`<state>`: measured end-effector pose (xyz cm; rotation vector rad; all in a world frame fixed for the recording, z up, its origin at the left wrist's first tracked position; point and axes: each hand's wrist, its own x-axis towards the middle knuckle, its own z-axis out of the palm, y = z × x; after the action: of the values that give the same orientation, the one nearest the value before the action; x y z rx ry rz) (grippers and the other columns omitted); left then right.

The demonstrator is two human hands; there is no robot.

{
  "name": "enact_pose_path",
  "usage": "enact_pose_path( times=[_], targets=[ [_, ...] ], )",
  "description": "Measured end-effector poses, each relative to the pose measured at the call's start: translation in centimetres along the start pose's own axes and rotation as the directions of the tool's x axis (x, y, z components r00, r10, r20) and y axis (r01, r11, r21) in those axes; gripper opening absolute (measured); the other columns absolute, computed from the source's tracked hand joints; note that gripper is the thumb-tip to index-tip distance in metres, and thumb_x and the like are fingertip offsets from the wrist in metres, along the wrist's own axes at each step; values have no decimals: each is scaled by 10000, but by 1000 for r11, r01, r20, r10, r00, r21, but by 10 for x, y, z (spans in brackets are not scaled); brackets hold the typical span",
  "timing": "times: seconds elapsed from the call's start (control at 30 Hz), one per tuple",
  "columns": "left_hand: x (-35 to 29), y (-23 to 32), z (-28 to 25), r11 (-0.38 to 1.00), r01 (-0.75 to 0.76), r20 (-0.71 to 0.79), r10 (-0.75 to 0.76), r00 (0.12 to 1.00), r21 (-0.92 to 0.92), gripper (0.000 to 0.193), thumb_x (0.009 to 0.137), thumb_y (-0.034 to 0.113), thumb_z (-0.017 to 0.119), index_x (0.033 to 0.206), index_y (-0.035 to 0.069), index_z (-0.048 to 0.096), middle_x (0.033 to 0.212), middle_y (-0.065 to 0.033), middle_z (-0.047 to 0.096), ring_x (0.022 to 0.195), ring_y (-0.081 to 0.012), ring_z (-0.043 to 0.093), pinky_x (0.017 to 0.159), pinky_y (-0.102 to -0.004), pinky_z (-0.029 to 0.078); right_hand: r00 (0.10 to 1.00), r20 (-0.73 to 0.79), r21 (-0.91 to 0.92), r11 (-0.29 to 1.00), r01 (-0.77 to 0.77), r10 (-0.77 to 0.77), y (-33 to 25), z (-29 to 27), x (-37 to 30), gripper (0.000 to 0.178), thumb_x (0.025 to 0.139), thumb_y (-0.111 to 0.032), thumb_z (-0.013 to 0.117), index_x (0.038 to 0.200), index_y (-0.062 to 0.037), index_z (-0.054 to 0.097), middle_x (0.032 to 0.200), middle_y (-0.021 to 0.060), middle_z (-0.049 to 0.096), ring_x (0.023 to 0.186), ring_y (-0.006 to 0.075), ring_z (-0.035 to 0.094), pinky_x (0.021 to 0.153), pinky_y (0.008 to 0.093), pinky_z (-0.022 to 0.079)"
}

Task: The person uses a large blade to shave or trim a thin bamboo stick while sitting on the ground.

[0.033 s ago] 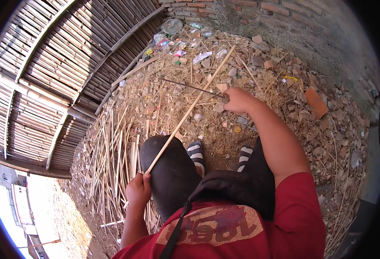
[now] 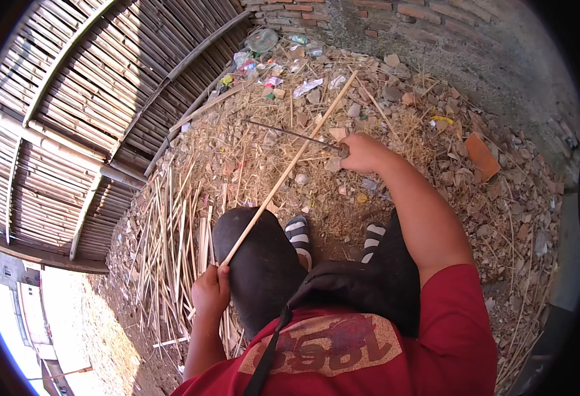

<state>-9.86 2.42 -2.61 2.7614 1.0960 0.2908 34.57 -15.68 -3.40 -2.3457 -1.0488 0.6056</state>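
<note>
My left hand [image 2: 211, 294] is closed round the near end of a long, pale bamboo strip [image 2: 290, 168], beside my left thigh. From there the strip slants up over my left knee [image 2: 240, 228] and away to the right. My right hand [image 2: 364, 153], arm stretched forward, is closed on a long knife [image 2: 273, 129] with a thin, dark blade. The blade points left and crosses the strip past its middle; whether the edge touches it, I cannot tell. My fingers hide most of the knife's handle.
Several loose bamboo strips [image 2: 171, 244] lie left of my knee. A bamboo-slat panel [image 2: 72, 132] stands at the left, a brick wall [image 2: 461, 33] at the far right. Rubble, straw, plastic litter [image 2: 263, 41] and a broken orange tile [image 2: 481, 157] cover the ground around my sandals [image 2: 298, 237].
</note>
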Motion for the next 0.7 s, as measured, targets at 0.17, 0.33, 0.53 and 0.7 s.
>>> enact_pose_path(
  times=[0.17,0.33,0.53,0.7],
  targets=[
    [5,-2,-6,999,-11,77,14,997,-38,477,1041,411,542,754,30,539,661,-225,594,641,-466,598,580,-549,439,975,135,-211,956,203,-177,-42,22,-21,271,739,-221,725,973,-84,732,939,168,719,924,345,709,803,467,561],
    [12,-9,-5,997,-43,102,50,994,-66,459,1042,393,541,754,36,544,656,-220,592,634,-464,592,577,-549,439,990,62,-140,981,132,-125,-8,17,-1,236,750,-199,690,960,-102,735,937,156,723,927,338,711,789,481,561],
    [3,-1,-4,999,-29,1,29,1000,43,472,1040,398,546,736,37,550,647,-218,598,609,-450,605,561,-544,445,997,-77,-39,999,-32,29,-5,2,-3,225,773,-218,682,936,-66,713,920,174,724,888,365,699,771,480,553],
    [5,1,-1,999,-40,27,39,999,31,483,1044,412,539,736,39,554,646,-216,600,607,-450,609,560,-544,452,931,78,-361,860,360,-357,-36,24,-16,167,778,-244,716,881,-112,705,865,139,724,879,351,704,784,470,551]
  ],
)
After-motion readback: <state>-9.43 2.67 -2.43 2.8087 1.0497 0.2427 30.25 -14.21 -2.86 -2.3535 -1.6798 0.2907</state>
